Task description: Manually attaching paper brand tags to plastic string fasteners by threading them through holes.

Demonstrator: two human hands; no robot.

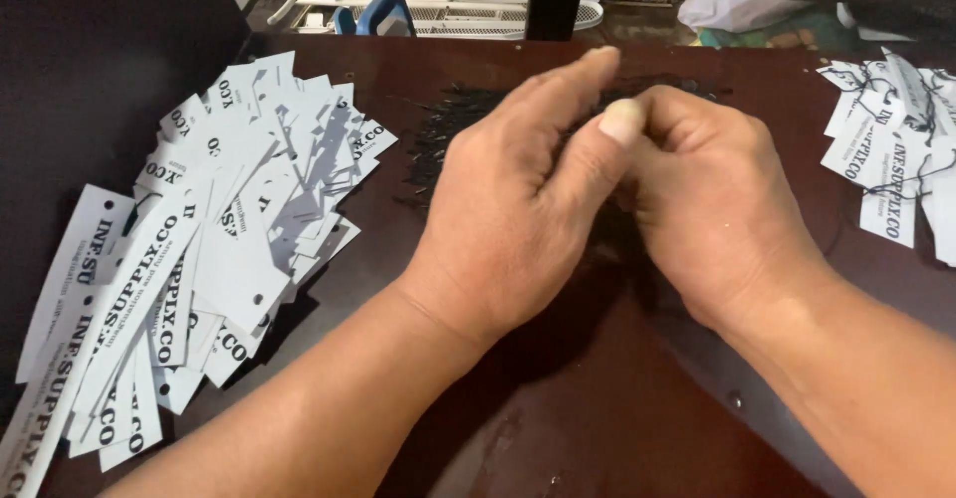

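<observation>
Near the centre of the frame, both hands meet over a loose heap of thin black strings (pixel 448 134) that lies on the dark brown tabletop (pixel 597 398). The left hand (pixel 508 209) has its fingers stretched forward and its thumb pressed against the right hand (pixel 712 194), which is curled into a pinching grip. Whether a strand is actually caught between those fingers cannot be told, since the knuckles hide the fingertips. The heap lies directly under and just beyond both hands, spreading toward the upper left of them, with most strands running roughly away from the person; the left hand covers more of it and is the nearer one. On the left side of the frame lies a fanned pile of white paper tags (pixel 199 259) with punched holes, well apart from the hands. At the right edge rests a smaller group of strung tags (pixel 886 159) already carrying black loops.
</observation>
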